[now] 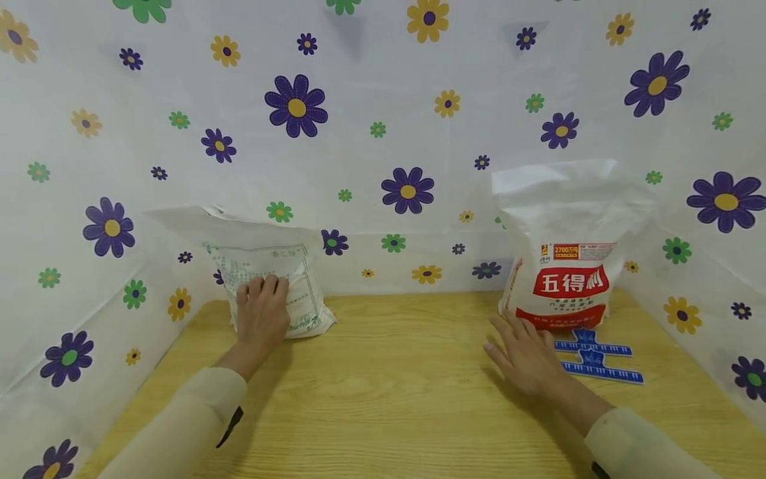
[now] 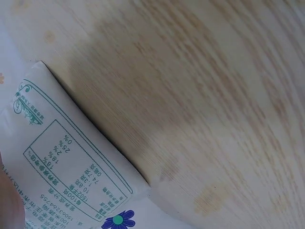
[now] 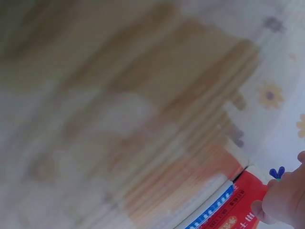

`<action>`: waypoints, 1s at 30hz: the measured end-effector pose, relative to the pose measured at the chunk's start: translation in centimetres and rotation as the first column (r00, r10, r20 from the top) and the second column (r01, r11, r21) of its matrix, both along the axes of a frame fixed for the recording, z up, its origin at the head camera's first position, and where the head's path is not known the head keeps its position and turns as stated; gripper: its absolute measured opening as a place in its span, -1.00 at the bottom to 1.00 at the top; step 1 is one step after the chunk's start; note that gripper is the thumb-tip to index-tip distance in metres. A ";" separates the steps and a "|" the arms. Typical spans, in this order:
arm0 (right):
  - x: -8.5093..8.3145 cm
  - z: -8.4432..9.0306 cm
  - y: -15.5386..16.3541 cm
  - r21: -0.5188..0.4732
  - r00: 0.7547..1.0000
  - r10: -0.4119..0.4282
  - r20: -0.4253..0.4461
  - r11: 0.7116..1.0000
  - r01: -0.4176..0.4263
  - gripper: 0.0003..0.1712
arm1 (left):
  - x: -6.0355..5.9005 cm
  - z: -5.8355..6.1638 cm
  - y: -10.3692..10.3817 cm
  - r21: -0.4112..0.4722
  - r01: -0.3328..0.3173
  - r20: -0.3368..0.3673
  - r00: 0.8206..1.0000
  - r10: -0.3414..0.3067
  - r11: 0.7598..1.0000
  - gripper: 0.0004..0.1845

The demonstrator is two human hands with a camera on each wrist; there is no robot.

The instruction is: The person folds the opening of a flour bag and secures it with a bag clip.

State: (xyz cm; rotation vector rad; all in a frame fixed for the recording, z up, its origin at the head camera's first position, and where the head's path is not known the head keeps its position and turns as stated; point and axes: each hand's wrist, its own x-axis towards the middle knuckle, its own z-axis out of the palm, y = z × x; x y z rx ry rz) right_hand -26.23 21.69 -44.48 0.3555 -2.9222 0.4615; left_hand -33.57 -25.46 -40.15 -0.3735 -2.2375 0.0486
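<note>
A white bag with green print (image 1: 308, 286) stands at the left with its top folded over loosely. My left hand (image 1: 263, 311) touches its front face, the fingers loosely bent; in the left wrist view, a bit of the hand (image 2: 10, 202) shows against the printed bag (image 2: 71, 162). At the right stands a white flour bag (image 1: 568, 233) with a red label. My right hand (image 1: 526, 356) is just in front of its lower left side, fingers spread and holding nothing. Two blue clips (image 1: 604, 371) with a piano-key pattern lie beside that hand.
The wooden table (image 1: 383, 386) carries both bags along its back edge. A white cloth (image 1: 359, 153) with purple, yellow and green flowers hangs behind and at both sides. In the right wrist view, the table is blurred.
</note>
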 end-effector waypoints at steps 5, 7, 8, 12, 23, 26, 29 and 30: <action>-0.1 0.2 -0.5 -0.024 1.000 0.000 -0.014 1.000 0.000 -0.25 | -0.1 0.1 0.0 -0.013 0.006 -0.017 1.000 -0.006 1.000 -0.71; -0.1 0.2 -0.7 -0.026 1.000 0.001 -0.018 1.000 -0.002 -0.26 | -0.1 0.0 0.1 -0.009 0.010 -0.013 1.000 -0.011 1.000 -0.70; 0.0 0.3 -0.8 -0.028 1.000 0.001 -0.021 1.000 -0.002 -0.27 | -0.1 0.0 0.1 -0.009 0.010 -0.011 1.000 -0.011 1.000 -0.70; 0.0 0.2 -1.0 -0.026 0.999 -0.004 -0.032 1.000 0.003 -0.28 | 0.0 0.0 0.1 -0.007 0.015 -0.014 1.000 -0.015 1.000 -0.69; 0.0 0.1 -0.9 -0.006 0.999 -0.003 -0.033 1.000 0.003 -0.25 | 0.6 -0.3 0.4 -0.007 0.046 -0.021 0.999 -0.046 0.999 -0.75; -0.1 0.0 -0.9 -0.004 0.999 -0.003 -0.033 1.000 0.003 -0.25 | 0.8 -0.3 0.5 -0.010 0.049 -0.004 0.999 -0.049 0.999 -0.79; -0.2 0.0 -0.9 0.000 1.000 -0.002 -0.031 1.000 0.002 -0.24 | 0.8 -0.3 0.7 -0.013 0.053 -0.003 0.999 -0.053 0.999 -0.81; -0.2 0.0 -1.0 0.000 1.000 -0.001 -0.031 1.000 0.001 -0.24 | 0.8 -0.3 0.7 -0.013 0.055 -0.003 0.998 -0.055 0.998 -0.81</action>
